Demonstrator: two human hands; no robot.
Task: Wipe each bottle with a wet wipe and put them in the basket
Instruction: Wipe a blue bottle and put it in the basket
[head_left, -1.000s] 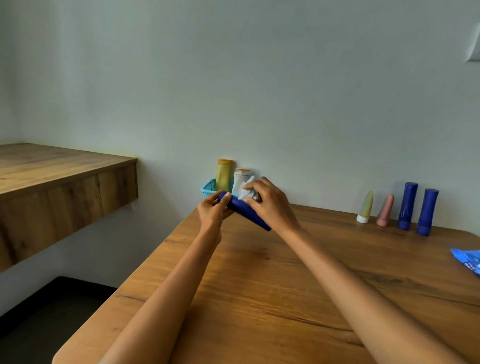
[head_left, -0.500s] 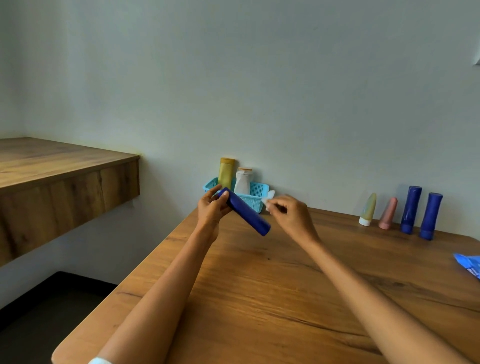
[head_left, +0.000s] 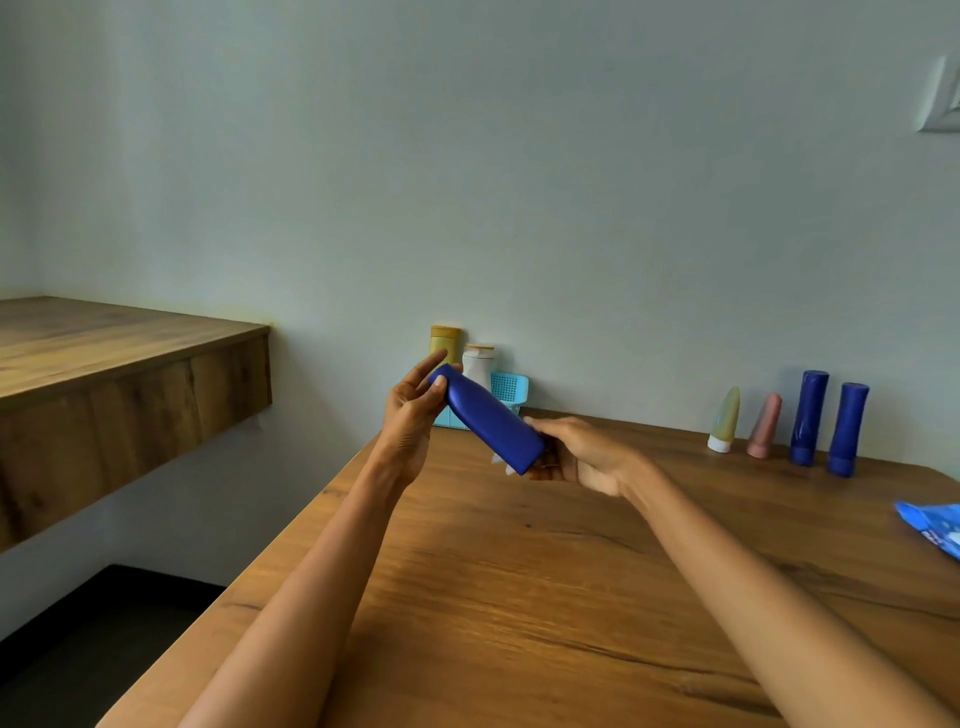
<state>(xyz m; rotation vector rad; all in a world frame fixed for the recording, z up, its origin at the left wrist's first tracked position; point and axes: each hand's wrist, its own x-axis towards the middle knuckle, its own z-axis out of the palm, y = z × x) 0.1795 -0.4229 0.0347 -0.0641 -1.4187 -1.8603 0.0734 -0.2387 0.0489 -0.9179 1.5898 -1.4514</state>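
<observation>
pale wall, wooden worktop (head_left: 519, 597). blue bottle (head_left: 491, 418) held tilted above it, just before the basket (head_left: 511, 389): left hand (head_left: 410, 410) gripping the top, right hand (head_left: 576, 454) cupping the base over the wipe (head_left: 503, 464). best to rotate steadily, covering the underside.

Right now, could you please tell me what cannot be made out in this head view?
- Wet wipe: only a white scrap shows below the blue bottle; the bottle and the right hand hide the rest.
- Basket: its left part sits behind the left hand and the bottle.
- Blue packet: cut off by the right edge; print too small.
- Wall fitting: cut off by the right edge.
</observation>
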